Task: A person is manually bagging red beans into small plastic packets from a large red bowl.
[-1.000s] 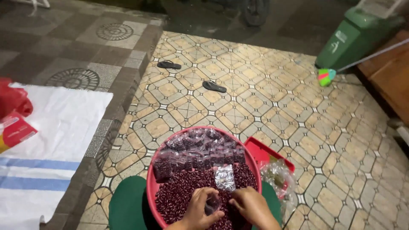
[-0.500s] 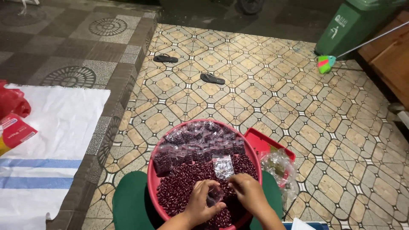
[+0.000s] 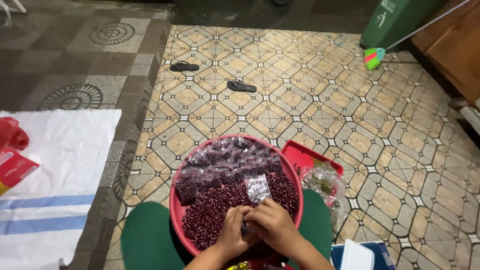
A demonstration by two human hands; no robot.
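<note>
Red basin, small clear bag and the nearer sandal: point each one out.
Red basin (image 3: pixel 176 200), head view, on its left rim.
Small clear bag (image 3: pixel 258 188), head view, on the crinkled middle, above the hands.
Nearer sandal (image 3: pixel 242 86), head view, on the middle of its dark sole.

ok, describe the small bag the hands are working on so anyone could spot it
Start at the red basin of dark red beans on the person's lap. At its near side both hands meet, left hand and right hand; the small clear bag sticks up just above their fingers. Unlike the filled bags piled at the far side, it looks nearly empty and shiny.
</note>
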